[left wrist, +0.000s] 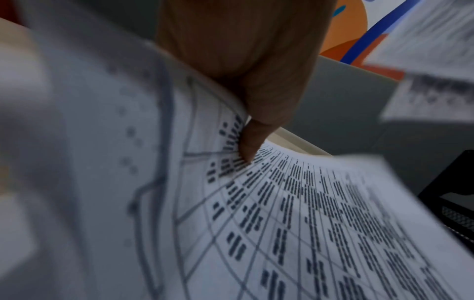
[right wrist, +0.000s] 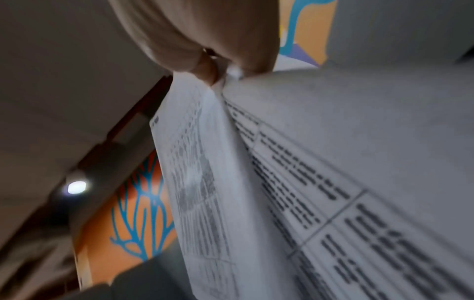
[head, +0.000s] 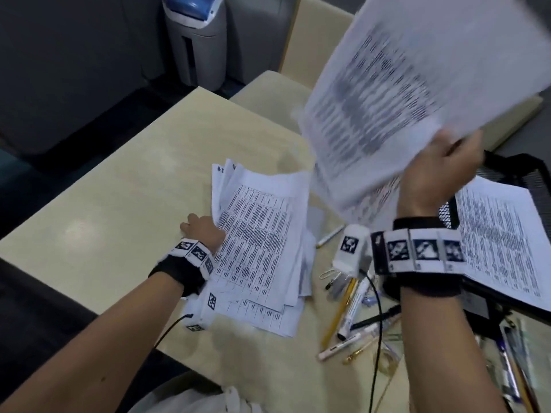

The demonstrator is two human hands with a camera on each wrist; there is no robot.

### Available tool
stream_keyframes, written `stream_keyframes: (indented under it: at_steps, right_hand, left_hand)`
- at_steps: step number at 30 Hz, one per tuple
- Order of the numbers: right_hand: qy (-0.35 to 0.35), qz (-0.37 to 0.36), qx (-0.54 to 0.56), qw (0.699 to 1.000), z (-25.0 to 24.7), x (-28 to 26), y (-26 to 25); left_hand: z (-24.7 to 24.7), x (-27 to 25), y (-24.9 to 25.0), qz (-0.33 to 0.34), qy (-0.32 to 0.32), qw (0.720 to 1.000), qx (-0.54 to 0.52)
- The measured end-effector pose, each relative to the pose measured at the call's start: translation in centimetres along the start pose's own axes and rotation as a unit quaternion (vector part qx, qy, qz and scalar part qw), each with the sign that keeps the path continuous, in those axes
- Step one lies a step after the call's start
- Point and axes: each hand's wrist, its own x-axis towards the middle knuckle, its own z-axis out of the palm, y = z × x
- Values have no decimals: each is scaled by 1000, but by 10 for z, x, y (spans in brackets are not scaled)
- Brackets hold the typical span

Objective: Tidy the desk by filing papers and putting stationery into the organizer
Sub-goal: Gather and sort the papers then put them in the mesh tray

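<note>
My right hand [head: 441,174] is raised above the desk and grips a blurred bundle of printed sheets [head: 396,93] by its lower corner. In the right wrist view its fingers [right wrist: 205,69] pinch the sheets [right wrist: 333,182]. My left hand [head: 202,231] holds the left edge of a loose pile of table-printed papers [head: 259,242] lying on the desk. The left wrist view shows the thumb [left wrist: 252,140] on the top sheet [left wrist: 307,223], whose edge curls up. A black mesh organizer [head: 524,180] stands at the right with a printed sheet [head: 501,242] on its tray. Several pens and markers [head: 351,305] lie scattered.
The pale wooden desk [head: 104,219] is bare on its left half. A paper clip [head: 326,275] lies among the pens. More pens sit at the bottom right [head: 512,374]. A cream chair [head: 277,93] and a grey-blue bin [head: 193,40] stand beyond the desk.
</note>
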Motion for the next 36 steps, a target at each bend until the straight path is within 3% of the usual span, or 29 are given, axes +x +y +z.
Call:
stream_keyframes:
  at_steps: [3, 6, 9, 12, 14, 16, 19, 22, 25, 27, 29, 32, 34, 36]
  right_hand:
    - [8, 38, 39, 998, 6, 10, -4]
    - [-134, 124, -14, 983, 12, -25, 23]
    - [-287, 182, -148, 929, 13, -82, 65]
    - [-403, 252, -217, 853, 15, -125, 96]
    - [-449, 250, -252, 820, 16, -143, 105]
    - [-458, 236, -300, 803, 13, -153, 109]
    - [-420, 263, -336, 801, 6, -153, 114]
    - [-392, 327, -287, 811, 3, -151, 113]
    - [-432, 387, -257, 773, 0, -153, 105]
    - [-468, 387, -233, 759, -1, -154, 99]
    - [-470, 356, -183, 787, 0, -151, 90]
    - [-372, 235, -91, 894, 2, -125, 54]
    - [-291, 154, 14, 944, 0, -94, 17]
    - [-241, 93, 109, 960, -6, -68, -16]
  left_hand:
    - [-2, -2, -4, 11, -13, 1000, 8]
    - [-8, -1, -12, 53, -32, 997, -54]
    - [-14, 5, -25, 93, -44, 977, -188]
    - [-20, 2, -28, 47, -90, 961, -256]
    - [-18, 0, -23, 24, -113, 946, -304]
    - [-15, 3, -20, 33, -138, 943, -300]
    - [-10, -1, -14, 60, -160, 948, -268]
    - [-1, -12, -8, 90, -127, 977, -143]
    - [11, -17, -1, 63, -75, 995, -24]
    - [13, -22, 2, 57, -83, 993, -54]
    - [5, -29, 5, 69, -92, 981, -156]
    - [-35, -49, 23, 171, 38, 947, -268]
    - [-75, -65, 44, 258, 143, 898, -327]
    - [-112, -79, 60, 313, 187, 832, -418]
